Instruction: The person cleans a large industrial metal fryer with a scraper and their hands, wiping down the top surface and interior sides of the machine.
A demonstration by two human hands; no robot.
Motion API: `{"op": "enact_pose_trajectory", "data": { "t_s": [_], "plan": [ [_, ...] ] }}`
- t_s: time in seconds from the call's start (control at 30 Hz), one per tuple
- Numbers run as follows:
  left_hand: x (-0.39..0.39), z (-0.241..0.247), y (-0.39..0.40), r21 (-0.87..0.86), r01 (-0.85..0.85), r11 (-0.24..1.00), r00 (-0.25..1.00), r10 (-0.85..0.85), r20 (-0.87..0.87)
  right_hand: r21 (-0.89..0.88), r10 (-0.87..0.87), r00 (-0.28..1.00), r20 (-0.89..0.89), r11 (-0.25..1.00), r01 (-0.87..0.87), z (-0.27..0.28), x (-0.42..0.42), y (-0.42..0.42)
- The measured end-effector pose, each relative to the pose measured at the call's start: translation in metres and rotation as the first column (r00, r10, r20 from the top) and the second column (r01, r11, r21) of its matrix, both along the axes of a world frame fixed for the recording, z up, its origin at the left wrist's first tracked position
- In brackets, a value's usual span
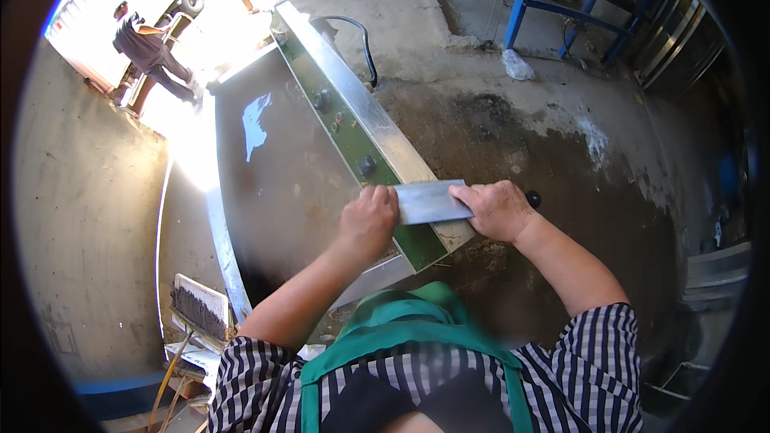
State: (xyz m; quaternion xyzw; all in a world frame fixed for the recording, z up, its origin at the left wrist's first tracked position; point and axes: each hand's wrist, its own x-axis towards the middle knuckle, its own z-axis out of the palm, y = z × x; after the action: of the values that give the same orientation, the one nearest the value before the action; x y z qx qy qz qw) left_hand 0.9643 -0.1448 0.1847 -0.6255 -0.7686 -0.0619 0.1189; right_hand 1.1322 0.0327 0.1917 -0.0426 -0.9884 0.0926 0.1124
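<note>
A flat, light grey rectangular plate (428, 202) spans the gap between my hands. My left hand (372, 221) grips its left end with curled fingers. At the right end, my right hand (494, 209) holds it with the thumb on top. Under the plate run a green strip (352, 138) and a pale metal ledge (367, 102) along the side of a metal-rimmed tank (224, 246). Dark round knobs (367, 166) stand on the green strip. Murky brown liquid (289, 174) lies inside the tank. The undersides of both hands are hidden.
A black hose (366, 48) curves beside the ledge. Wet concrete floor (559, 222) lies to the right. A bristled brush (198, 313) rests at lower left. A blue metal frame (523, 3) stands at the back right. Another person (147, 51) walks near a truck at upper left.
</note>
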Motion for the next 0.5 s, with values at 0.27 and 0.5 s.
{"op": "enact_pose_trajectory", "data": {
  "t_s": [0.27,0.5],
  "plan": [
    [0.012,0.0,-0.016,-0.041,0.039,0.998,0.998,-0.04,-0.043,0.006,0.019,1.0,-0.009,1.0,-0.019,-0.011,0.007,-0.006],
    [0.03,-0.001,-0.027,-0.027,0.113,0.993,0.986,-0.116,-0.122,-0.023,0.05,0.996,0.08,0.999,-0.048,-0.006,0.028,-0.013]
  ]
}}
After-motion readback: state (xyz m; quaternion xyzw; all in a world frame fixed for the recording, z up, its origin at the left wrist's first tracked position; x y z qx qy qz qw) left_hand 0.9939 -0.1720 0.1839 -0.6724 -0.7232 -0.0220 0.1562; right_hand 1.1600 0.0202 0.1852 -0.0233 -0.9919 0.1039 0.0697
